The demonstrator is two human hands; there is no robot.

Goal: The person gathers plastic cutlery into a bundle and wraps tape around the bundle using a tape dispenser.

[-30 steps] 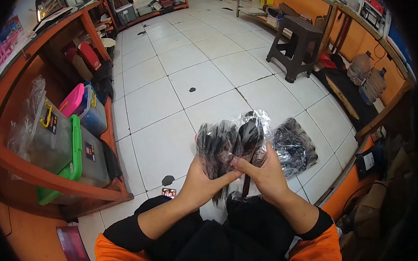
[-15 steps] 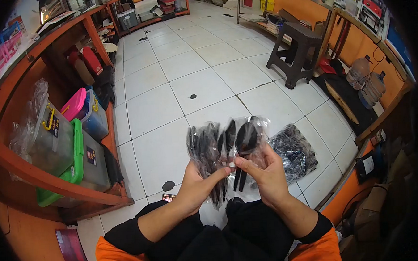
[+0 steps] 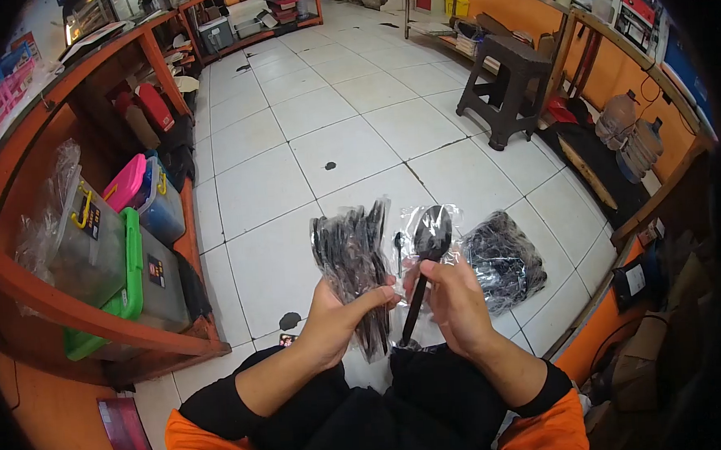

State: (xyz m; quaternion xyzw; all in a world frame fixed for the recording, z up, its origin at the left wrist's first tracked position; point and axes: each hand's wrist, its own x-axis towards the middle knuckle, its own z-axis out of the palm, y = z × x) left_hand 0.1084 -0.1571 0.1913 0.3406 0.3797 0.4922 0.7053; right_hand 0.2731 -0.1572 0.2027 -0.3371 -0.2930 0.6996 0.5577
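Note:
My left hand [image 3: 333,320] is closed around a bundle of black plastic spoons [image 3: 352,250] in clear wrappers, their bowls pointing away from me. In my right hand [image 3: 456,301], a single black spoon [image 3: 433,233] in its clear wrapper is pinched between thumb and fingers. Its handle slants down toward my lap, and it is apart from the bundle. On the floor just beyond my right hand lies a larger pack of dark, plastic-wrapped items [image 3: 503,262], whose kind I cannot make out.
Clear bins, one with a green lid [image 3: 131,278], sit on the orange shelf [image 3: 80,317] at left. A dark plastic stool [image 3: 504,87] stands on the white tiled floor [image 3: 340,149] ahead. Large bottles [image 3: 629,133] and a cardboard pile [image 3: 645,357] are at right.
The single wrapped spoon in my right hand has separated from the bundle, leaving a gap between them. The bundle in my left hand has drawn together and shifted slightly left.

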